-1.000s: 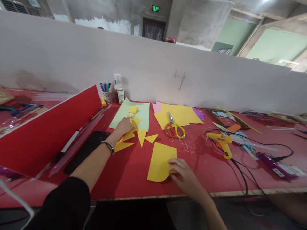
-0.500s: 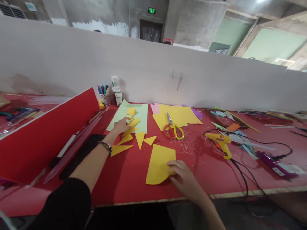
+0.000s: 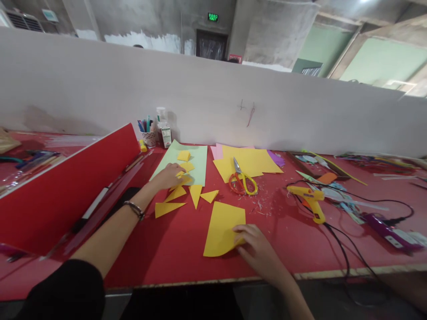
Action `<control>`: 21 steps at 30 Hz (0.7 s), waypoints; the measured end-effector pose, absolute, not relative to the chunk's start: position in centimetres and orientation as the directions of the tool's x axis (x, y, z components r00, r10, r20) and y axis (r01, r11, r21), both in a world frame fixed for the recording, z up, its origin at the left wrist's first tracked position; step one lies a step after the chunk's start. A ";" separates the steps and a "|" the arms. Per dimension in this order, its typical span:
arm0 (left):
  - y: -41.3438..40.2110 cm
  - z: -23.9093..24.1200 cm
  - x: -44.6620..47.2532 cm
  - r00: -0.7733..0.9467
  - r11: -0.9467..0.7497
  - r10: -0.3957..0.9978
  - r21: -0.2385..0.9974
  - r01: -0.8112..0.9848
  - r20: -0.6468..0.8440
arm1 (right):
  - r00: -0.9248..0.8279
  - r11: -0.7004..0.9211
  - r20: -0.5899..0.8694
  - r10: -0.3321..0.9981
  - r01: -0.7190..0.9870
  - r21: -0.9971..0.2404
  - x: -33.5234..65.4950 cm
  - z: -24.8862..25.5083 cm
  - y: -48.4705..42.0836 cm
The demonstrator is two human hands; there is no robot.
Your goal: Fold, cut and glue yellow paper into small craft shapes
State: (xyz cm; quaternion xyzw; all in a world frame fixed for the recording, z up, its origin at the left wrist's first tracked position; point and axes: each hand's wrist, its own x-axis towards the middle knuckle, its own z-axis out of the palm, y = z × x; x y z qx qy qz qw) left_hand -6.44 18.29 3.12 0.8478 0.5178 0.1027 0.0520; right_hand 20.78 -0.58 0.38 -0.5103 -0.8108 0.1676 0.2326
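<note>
My left hand (image 3: 169,176) reaches over the lower left of a light green sheet (image 3: 199,161). Its bent fingers close on a small yellow paper piece (image 3: 185,179), partly hidden under them. Other cut yellow pieces, such as a pointed triangle (image 3: 195,194) and a long triangle (image 3: 168,209), lie around it. A small yellow square (image 3: 183,155) rests higher on the green sheet. Near the table's front edge, my right hand (image 3: 255,244) grips the right edge of a larger yellow paper sheet (image 3: 223,226), thumb low and fingers on top; that edge curls up a little.
Scissors (image 3: 243,180) with red and yellow handles lie partly on yellow sheets (image 3: 263,159). Rightward are a yellow glue gun (image 3: 310,200) with a black cord and a purple power strip (image 3: 388,233). A red board (image 3: 76,186) leans at left. A pen cup (image 3: 148,135) stands behind.
My left hand has drawn back slightly towards me, and a yellow piece above its fingers shows more fully on the green sheet. My right hand stays on the larger sheet. The view shifts slightly.
</note>
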 end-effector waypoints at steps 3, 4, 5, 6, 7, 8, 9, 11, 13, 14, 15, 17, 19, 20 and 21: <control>17.3 2.8 -6.7 0.517 -0.513 0.856 0.137 0.847 0.010 | -0.365 0.424 0.217 0.905 0.749 -0.509 20.8 0.2 -0.6; 17.0 2.7 -6.7 0.507 -0.503 0.862 0.126 0.855 0.000 | -0.365 0.423 0.216 0.906 0.750 -0.508 20.8 0.2 -0.6; 16.7 2.6 -6.7 0.496 -0.492 0.868 0.116 0.863 -0.001 | -0.362 0.420 0.215 0.907 0.753 -0.507 20.8 0.1 -0.6; 16.5 2.6 -6.7 0.492 -0.489 0.871 0.108 0.865 0.003 | -0.359 0.417 0.213 0.909 0.755 -0.506 20.8 0.1 -0.6; 16.3 2.7 -6.6 0.495 -0.492 0.869 0.102 0.864 0.004 | -0.355 0.414 0.212 0.910 0.756 -0.507 20.8 0.1 -0.6; 16.1 2.7 -6.5 0.498 -0.495 0.867 0.098 0.863 -0.003 | -0.350 0.410 0.214 0.912 0.756 -0.509 20.8 0.2 -0.6; 16.0 2.8 -6.4 0.496 -0.492 0.868 0.096 0.865 -0.016 | -0.344 0.407 0.218 0.913 0.756 -0.512 20.7 0.2 -0.6; 16.0 3.0 -6.0 0.464 -0.458 0.884 0.095 0.884 -0.051 | -0.338 0.405 0.223 0.914 0.754 -0.518 20.7 0.4 -0.7; 16.0 3.1 -5.6 0.421 -0.415 0.904 0.092 0.905 -0.070 | -0.340 0.406 0.222 0.914 0.750 -0.521 20.6 0.5 -0.7; 16.0 3.1 -5.3 0.407 -0.400 0.911 0.096 0.912 -0.067 | -0.342 0.407 0.220 0.913 0.749 -0.523 20.6 0.6 -0.7; 16.1 3.1 -5.1 0.395 -0.388 0.917 0.103 0.916 -0.058 | -0.345 0.408 0.219 0.913 0.746 -0.526 20.6 0.6 -0.7; 16.2 3.1 -4.7 0.371 -0.364 0.928 0.119 0.924 -0.036 | -0.340 0.408 0.225 0.913 0.743 -0.532 20.6 0.5 -0.7; 16.2 3.1 -4.6 0.344 -0.339 0.939 0.129 0.932 -0.018 | -0.328 0.404 0.235 0.915 0.741 -0.536 20.7 0.3 -0.6; 16.2 3.1 -4.7 0.339 -0.334 0.941 0.137 0.933 -0.014 | -0.321 0.402 0.241 0.916 0.741 -0.538 20.7 0.3 -0.6; 16.3 3.2 -4.8 0.346 -0.340 0.938 0.151 0.928 -0.013 | -0.313 0.399 0.247 0.917 0.742 -0.539 20.7 0.2 -0.6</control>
